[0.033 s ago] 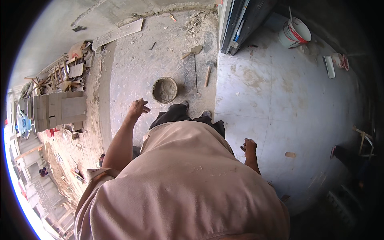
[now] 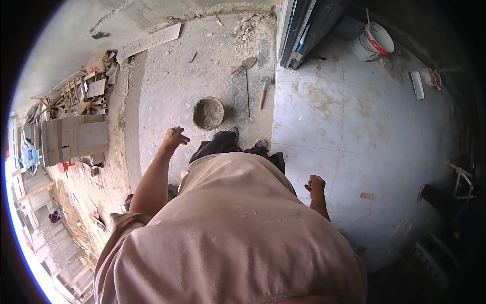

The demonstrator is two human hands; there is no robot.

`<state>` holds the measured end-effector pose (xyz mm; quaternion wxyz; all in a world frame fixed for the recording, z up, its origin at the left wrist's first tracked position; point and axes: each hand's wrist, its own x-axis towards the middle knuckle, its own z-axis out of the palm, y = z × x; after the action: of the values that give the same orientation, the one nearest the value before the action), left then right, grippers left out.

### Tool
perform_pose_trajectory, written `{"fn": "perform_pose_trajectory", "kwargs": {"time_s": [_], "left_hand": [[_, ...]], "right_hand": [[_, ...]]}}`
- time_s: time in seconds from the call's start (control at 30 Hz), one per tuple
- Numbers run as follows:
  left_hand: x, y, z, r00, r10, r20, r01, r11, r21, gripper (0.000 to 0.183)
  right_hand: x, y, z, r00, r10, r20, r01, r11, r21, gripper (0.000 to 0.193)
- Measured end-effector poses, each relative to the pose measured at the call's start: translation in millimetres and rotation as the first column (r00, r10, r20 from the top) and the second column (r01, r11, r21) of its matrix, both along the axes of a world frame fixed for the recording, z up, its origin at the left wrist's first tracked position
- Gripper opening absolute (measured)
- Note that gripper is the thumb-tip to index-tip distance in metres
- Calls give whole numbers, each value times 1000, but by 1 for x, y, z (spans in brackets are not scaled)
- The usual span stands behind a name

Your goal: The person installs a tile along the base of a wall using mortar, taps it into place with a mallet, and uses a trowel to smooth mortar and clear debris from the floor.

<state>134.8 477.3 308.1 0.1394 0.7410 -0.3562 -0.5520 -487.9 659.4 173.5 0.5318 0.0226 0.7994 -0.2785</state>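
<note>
My left hand [image 2: 175, 137] hangs at my left side with its fingers apart and nothing in them. It is nearest to a round bucket [image 2: 196, 120] of wet grey mortar [image 2: 208, 113], without touching it. On my right, my right hand [image 2: 317, 184] hangs over the pale tiles with curled fingers; whether they hold anything is hidden. Beyond my feet, on the rough floor, lie a trowel [image 2: 248, 62] with a wooden handle, a long thin rod [image 2: 247, 93] and a hammer [image 2: 262, 96] with a wooden handle.
Large pale tiles [image 2: 309, 131] cover the right side. A white and red bucket [image 2: 365, 48] and a white tray-like piece [image 2: 416, 85] stand farther right. Dark door frames [image 2: 304, 38] rise ahead. Boards and scrap wood [image 2: 76, 96] are piled left. Another person's leg [image 2: 439, 195] shows at the right.
</note>
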Motion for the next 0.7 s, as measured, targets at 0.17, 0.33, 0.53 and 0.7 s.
{"fn": "perform_pose_trajectory", "kwargs": {"time_s": [0.17, 0.33, 0.53, 0.7], "left_hand": [[-5, 42, 2, 971, 86, 223, -111, 989, 102, 62], [35, 66, -11, 957, 180, 227, -258, 887, 384, 57], [26, 60, -16, 972, 226, 64, -234, 905, 355, 54], [-1, 40, 1, 962, 248, 116, -266, 946, 184, 54]], "right_hand": [[-17, -13, 10, 999, 23, -38, -24, 1000, -16, 8], [-33, -24, 16, 996, 59, -74, -62, 998, -32, 7], [-36, -18, 13, 997, 47, -64, -47, 999, 3, 6], [-29, -24, 8, 998, 57, -34, -57, 998, 22, 7]]}}
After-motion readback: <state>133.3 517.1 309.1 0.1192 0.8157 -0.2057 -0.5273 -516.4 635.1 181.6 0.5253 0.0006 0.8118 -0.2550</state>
